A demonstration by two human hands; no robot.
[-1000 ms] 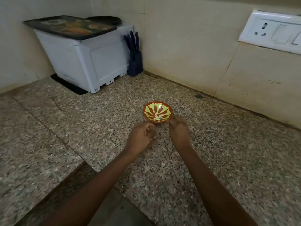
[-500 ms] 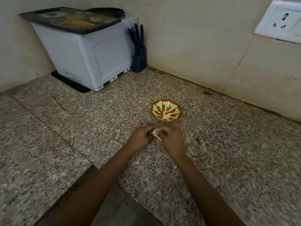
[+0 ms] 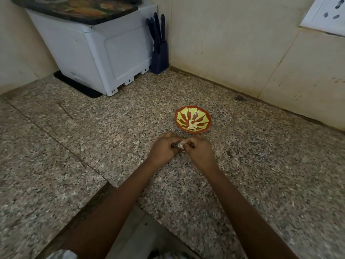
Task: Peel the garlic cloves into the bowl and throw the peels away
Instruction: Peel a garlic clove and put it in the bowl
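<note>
Granite counter (image 3: 280,165) fills most of the view, with a tiled wall (image 3: 233,43) along the back from 12 to 3 o'clock.

White plastic box (image 3: 97,53) in the corner at 11 o'clock. It has a dark printed board (image 3: 78,8) on top and a black mat (image 3: 78,85) under it.

Both bare forearms come in from the bottom edge at 6 o'clock and converge toward the middle. Left runs up-right, right runs up-left.

Blue knife block (image 3: 159,53) is at 12 o'clock, touching the box's right side, handles up. Wall socket (image 3: 324,17) is at 2 o'clock, cut by the frame edge.

Red-and-yellow bowl (image 3: 182,116) sits on the counter just right of centre. Pale peeled cloves (image 3: 193,126) lie in its near side.

Left hand (image 3: 163,150) and right hand (image 3: 200,152) meet fingertip to fingertip at 6 to 7 o'clock from the bowl, near it but not touching. Both have fingers curled in, knuckles up, backs to the camera.

Between them they pinch one garlic clove (image 3: 180,145). A pale papery bit shows at the fingertips and the rest is hidden. Can't tell whether the hands rest on the counter or are just above it.
</note>
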